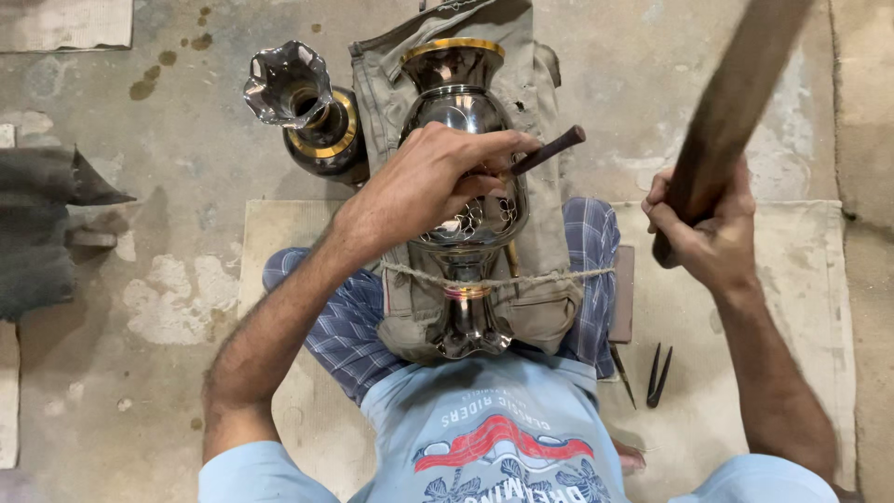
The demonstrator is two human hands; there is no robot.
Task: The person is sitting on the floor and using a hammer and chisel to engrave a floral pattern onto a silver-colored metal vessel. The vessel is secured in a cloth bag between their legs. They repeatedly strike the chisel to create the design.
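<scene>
A dark polished metal vase (463, 112) with a gold rim and engraved flowers lies on a khaki cloth (545, 74) across my lap, tied down by a thin rope (559, 277). My left hand (424, 182) rests on the vase's belly and grips a short dark chisel (549, 149) whose tip meets the flower engraving. My right hand (708, 228) is raised to the right of the vase and is closed around the handle of a wooden mallet (736, 93), which slants up toward the top right corner.
A second dark vase (312, 116) with a fluted mouth and gold band lies on the concrete floor at the upper left. Thin dark metal tools (656, 377) lie on the pale mat (801, 279) by my right leg. Dark folded fabric (37, 224) sits at the left edge.
</scene>
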